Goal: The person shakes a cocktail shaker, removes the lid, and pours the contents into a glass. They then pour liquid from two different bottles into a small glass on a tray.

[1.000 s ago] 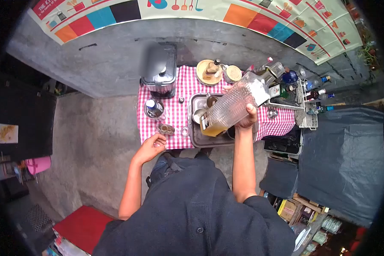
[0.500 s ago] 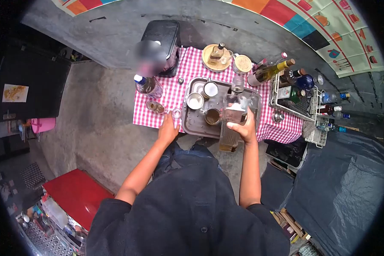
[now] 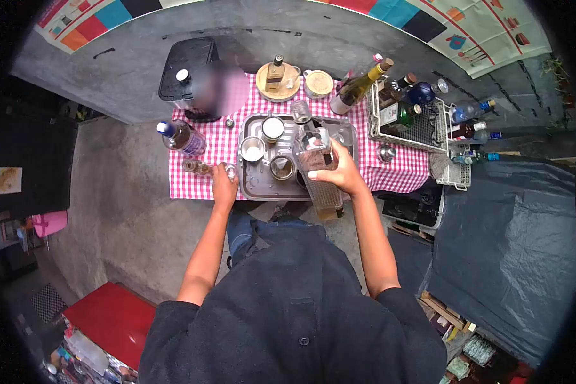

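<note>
My right hand [image 3: 340, 171] is wrapped round a square glass bottle [image 3: 315, 153], tilted over the near right part of the grey tray [image 3: 253, 187]. Some brownish liquid shows at its lower end. At the tray's left edge, my left hand [image 3: 224, 185] has its fingers on a small clear glass [image 3: 230, 171]. A small brown glass bottle [image 3: 198, 168] lies just left of that hand. On the tray are a cup with white contents [image 3: 273, 128], a second pale cup [image 3: 252, 149] and a cup of dark liquid [image 3: 282, 168].
A blue-capped bottle [image 3: 184, 137] and a black appliance [image 3: 187, 70] stand at the left. Behind the tray are a wooden plate [image 3: 290, 89] with a bottle and a lidded mug [image 3: 318, 84]. A wine bottle [image 3: 358, 89] and a wire rack [image 3: 397, 137] of bottles stand right.
The view has shifted, so the table and both hands appear further left. The square bottle is still in my right hand, and my left hand is still at the small glass.
</note>
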The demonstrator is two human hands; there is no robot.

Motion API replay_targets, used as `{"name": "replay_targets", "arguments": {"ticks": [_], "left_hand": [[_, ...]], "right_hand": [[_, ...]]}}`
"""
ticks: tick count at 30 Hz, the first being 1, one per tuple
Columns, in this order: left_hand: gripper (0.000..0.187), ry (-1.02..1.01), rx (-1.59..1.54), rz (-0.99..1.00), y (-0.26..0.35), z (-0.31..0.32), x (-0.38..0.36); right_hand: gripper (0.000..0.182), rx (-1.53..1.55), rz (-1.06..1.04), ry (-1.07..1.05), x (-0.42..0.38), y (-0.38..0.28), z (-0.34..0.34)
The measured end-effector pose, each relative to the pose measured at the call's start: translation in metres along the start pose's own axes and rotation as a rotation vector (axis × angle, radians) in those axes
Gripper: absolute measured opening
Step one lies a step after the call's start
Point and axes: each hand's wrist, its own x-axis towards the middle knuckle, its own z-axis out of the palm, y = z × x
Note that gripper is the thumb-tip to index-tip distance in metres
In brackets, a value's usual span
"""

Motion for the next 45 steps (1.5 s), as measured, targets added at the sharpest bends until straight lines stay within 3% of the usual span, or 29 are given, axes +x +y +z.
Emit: {"name": "replay_targets", "arguments": {"ticks": [5,9,13,15,16,18,20,23,27,33,41,45], "left_hand": [[0.057,0.03,-0.042,0.005,0.008,-0.016,-0.012],[0.056,-0.107,-0.196,-0.082,0.011,-0.037,-0.024],[0.046,-0.306,-0.529,-0.171,0.033,-0.076,-0.031],[0.042,-0.365,-1.027,-0.17,0.049,-0.097,-0.029],[0.042,-0.402,-1.051,-0.102,0.06,-0.113,-0.024],[0.042,-0.38,-1.052,-0.018,0.079,-0.137,-0.013],[0.042,-0.346,-1.072,0.058,0.1,-0.161,-0.002],[0.044,-0.331,-1.037,0.165,0.113,-0.184,0.019],[0.049,-0.276,-0.937,0.297,0.13,-0.207,0.031],[0.055,-0.266,-0.695,0.431,0.135,-0.227,0.04],[0.053,-0.221,-0.622,0.572,0.143,-0.254,0.045],[0.052,-0.214,-0.662,0.502,0.139,-0.263,0.046]], "right_hand": [[0.075,-0.105,-0.005,-0.029,0.011,-0.009,0.001],[0.076,-0.2,-0.033,-0.048,0.022,-0.015,0.002],[0.079,-0.275,-0.085,-0.045,0.029,-0.03,0.011],[0.084,-0.335,-0.068,-0.099,0.032,-0.051,0.017],[0.085,-0.411,-0.082,-0.106,0.034,-0.05,0.016],[0.087,-0.489,-0.107,-0.107,0.036,-0.056,0.02],[0.086,-0.777,-0.196,-0.073,0.032,-0.079,0.03],[0.084,-0.829,-0.173,-0.195,0.037,-0.104,0.038],[0.078,-1.06,-0.288,-0.133,0.037,-0.117,0.047],[0.077,-1.127,-0.273,-0.178,0.035,-0.145,0.057],[0.075,-1.257,-0.2,-0.254,0.034,-0.166,0.075],[0.075,-1.329,-0.16,-0.265,0.035,-0.172,0.088]]}}
